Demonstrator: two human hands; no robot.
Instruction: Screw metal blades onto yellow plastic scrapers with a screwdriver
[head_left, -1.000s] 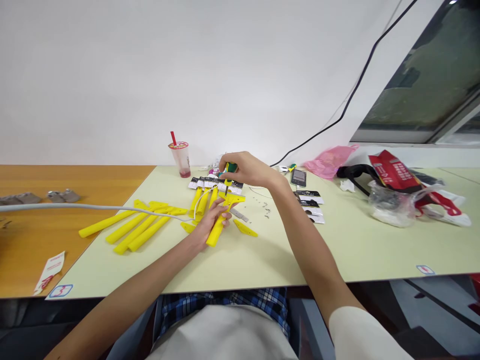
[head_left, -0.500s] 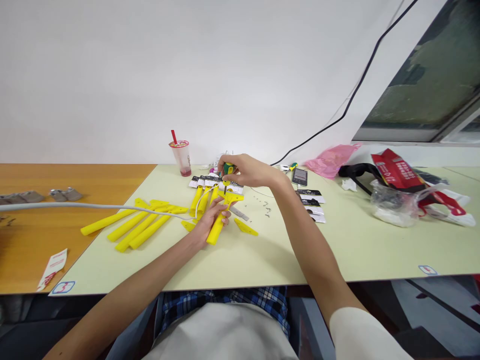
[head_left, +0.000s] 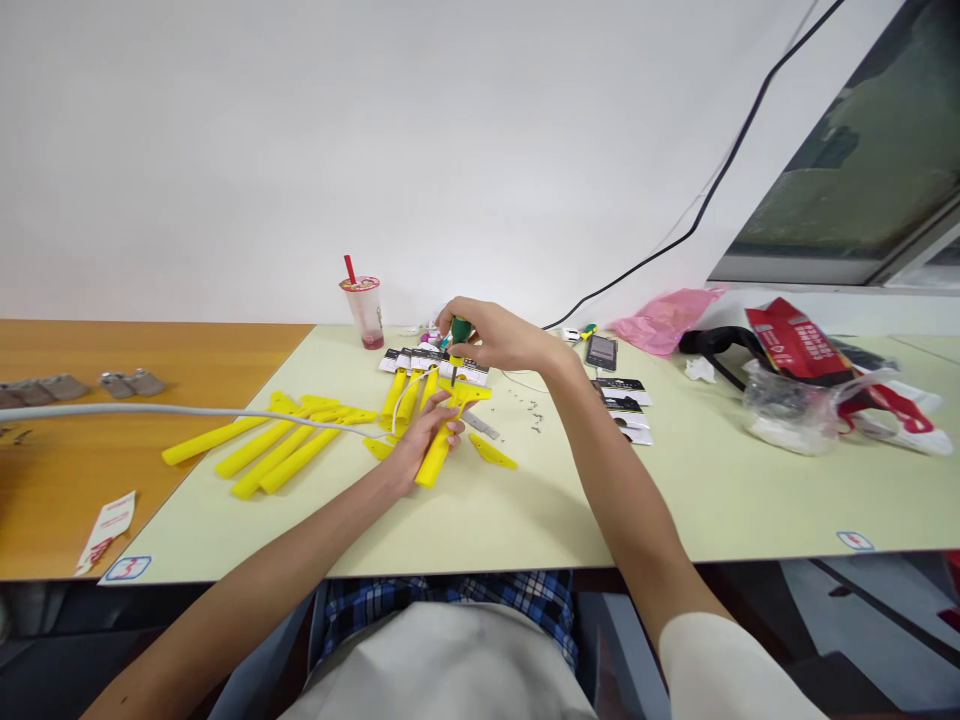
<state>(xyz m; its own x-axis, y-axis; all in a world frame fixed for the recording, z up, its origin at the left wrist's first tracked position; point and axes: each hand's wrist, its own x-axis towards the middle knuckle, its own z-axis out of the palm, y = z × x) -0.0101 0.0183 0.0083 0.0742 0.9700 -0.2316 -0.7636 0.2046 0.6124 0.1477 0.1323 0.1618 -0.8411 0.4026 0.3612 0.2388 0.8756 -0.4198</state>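
My left hand [head_left: 421,441] is wrapped round a yellow plastic scraper handle [head_left: 433,464], whose wider head points away from me. Above that head, my right hand [head_left: 487,334] grips a green and yellow screwdriver [head_left: 460,334] held upright. Its shaft points down at the head; whether the tip sits in a screw is too small to tell. A loose yellow plate [head_left: 493,452] lies just right of the handle, with a grey metal blade [head_left: 482,424] behind it. Small screws [head_left: 535,416] are scattered farther right.
Several yellow handles [head_left: 300,460] lie at left, and more with black-and-white cards [head_left: 405,398] stand behind my hands. A white cable [head_left: 187,411] crosses the left side. At the back are a drink cup [head_left: 366,315], a phone-like device [head_left: 601,352] and plastic bags [head_left: 791,410].
The screwdriver has turned in my right hand, showing more green on its handle. My left hand keeps its hold on the scraper handle; the view has shifted slightly.
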